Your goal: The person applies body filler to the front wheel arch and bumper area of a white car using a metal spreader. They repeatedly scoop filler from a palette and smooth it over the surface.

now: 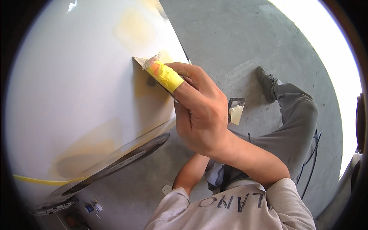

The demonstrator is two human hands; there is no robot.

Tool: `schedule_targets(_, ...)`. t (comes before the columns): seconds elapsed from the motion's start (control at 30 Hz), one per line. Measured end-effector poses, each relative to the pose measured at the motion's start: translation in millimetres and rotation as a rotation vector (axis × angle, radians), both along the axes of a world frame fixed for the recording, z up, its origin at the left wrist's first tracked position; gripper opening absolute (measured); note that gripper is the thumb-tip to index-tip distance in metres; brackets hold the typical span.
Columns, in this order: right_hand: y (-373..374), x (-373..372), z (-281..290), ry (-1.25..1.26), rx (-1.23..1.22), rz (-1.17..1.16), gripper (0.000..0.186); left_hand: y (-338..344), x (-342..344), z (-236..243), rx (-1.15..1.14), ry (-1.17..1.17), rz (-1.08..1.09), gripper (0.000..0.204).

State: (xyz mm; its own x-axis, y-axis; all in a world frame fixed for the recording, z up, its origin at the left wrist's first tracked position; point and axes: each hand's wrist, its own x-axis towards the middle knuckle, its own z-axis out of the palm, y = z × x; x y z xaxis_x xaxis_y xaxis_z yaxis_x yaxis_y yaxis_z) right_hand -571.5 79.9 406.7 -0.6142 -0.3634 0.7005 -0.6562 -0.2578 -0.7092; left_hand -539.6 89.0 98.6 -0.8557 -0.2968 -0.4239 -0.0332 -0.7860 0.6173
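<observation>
My right hand [201, 111] is closed on a thin dark-edged spreader [138, 62] with pale filler at its tip, held at the white body panel [69, 76]. Crumpled yellow tape [164, 74] covers the end of my thumb. The panel has beige patches [134, 28]. Below my right hand my left forearm [193, 172] rises; the left hand itself is hidden behind the right. Just right of the hands is a second dark metal spreader [236, 111] with a cream lump of filler; what holds it is hidden.
Yellow masking tape [46, 180] runs along the panel's lower part, above a dark curved edge [140, 151]. My bent leg [297, 115] and shoe [265, 80] are on the grey concrete floor [218, 30]. Dark cables [314, 153] lie at right. Small round items [96, 207] sit lower left.
</observation>
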Motion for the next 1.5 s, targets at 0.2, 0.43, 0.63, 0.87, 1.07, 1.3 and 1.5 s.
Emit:
schedule_targets(0.2, 19.9, 16.0, 4.1, 0.038, 0.029, 0.067, 0.057, 10.0, -0.2, -2.5, -0.047, -0.168, 0.027, 0.025)
schedule_targets(0.43, 3.7, -28.1, -1.0, 0.121, -0.03, -0.025, 0.047, -0.1, 2.0, -9.6, -0.181, -0.213, -0.088, 0.031)
schedule_targets(0.63, 17.3, 22.3, 9.8, 0.111, -0.054, -0.053, 0.048, 9.9, 4.6, 5.5, -0.073, -0.108, -0.015, 0.03)
schedule_targets(0.87, 27.6, -29.5, 9.1, 0.148, 0.005, 0.098, 0.057, 7.9, -1.2, -10.6, -0.254, -0.223, -0.021, 0.033)
schedule_targets(1.07, -4.6, -31.2, 5.0, 0.153, -0.061, 0.001, 0.052, 10.6, 0.3, -30.6, -0.095, -0.139, 0.003, 0.033)
schedule_targets(1.3, 34.4, 32.5, 11.4, 0.163, -0.039, 0.018, 0.059, 5.1, 4.5, -23.0, -0.049, -0.075, -0.027, 0.034)
schedule_targets(1.5, 37.0, -45.5, 5.2, -0.135, -0.038, 0.114, 0.037, 8.9, 5.8, -7.8, -0.06, 0.117, 0.049, 0.035)
